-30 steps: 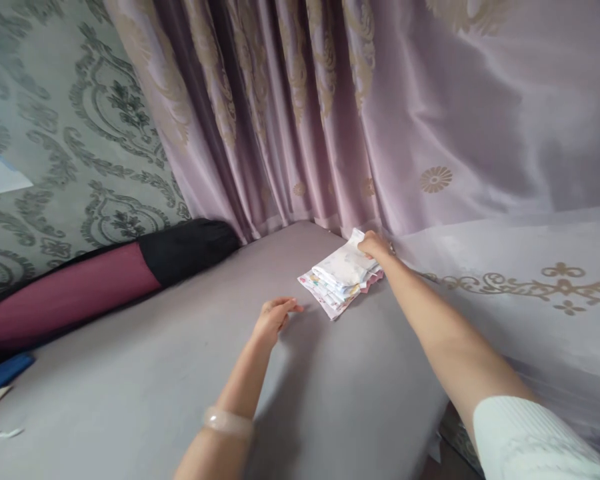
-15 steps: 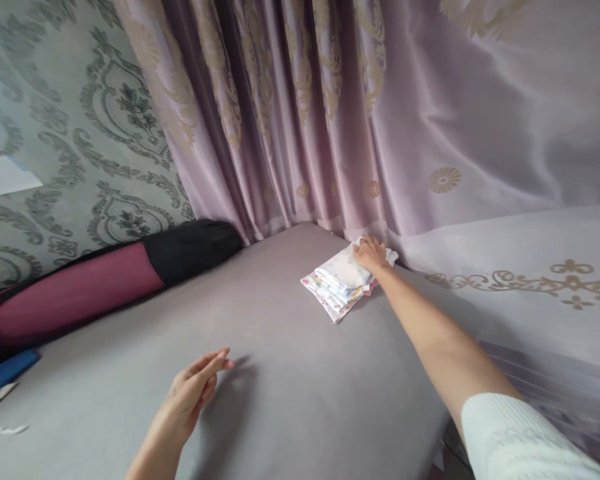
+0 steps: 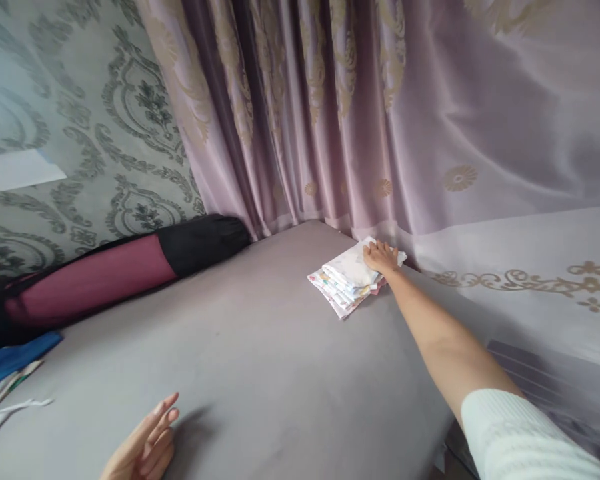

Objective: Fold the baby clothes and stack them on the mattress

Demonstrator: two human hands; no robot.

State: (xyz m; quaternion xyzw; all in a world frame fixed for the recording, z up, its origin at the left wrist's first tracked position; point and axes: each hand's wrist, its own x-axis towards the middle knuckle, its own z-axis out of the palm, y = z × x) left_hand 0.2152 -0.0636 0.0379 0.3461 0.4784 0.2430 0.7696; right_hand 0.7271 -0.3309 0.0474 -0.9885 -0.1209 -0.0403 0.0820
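Observation:
A stack of folded cloths (image 3: pixel 347 277), white on top with printed edges in several colours below, lies near the far right corner of the grey padded surface. My right hand (image 3: pixel 381 257) rests palm-down on the top cloth, its fingers spread over the fabric rather than wrapped round it. At the lower left, my left hand (image 3: pixel 147 443) hovers over the surface with nothing in it, fingers loosely stretched and a shadow beside them. Its wrist is cut off by the bottom of the view.
A long maroon and black bag (image 3: pixel 95 277) lies along the patterned wall. Blue fabric (image 3: pixel 17 360) and a white cord (image 3: pixel 17 408) lie at the left edge. Behind the stack hangs a mauve curtain (image 3: pixel 325 160). The grey surface (image 3: pixel 260 360) ends at lower right.
My left hand has moved down and to the left. My right hand stays on the cloth stack. The view has turned slightly left, showing more of the blue fabric.

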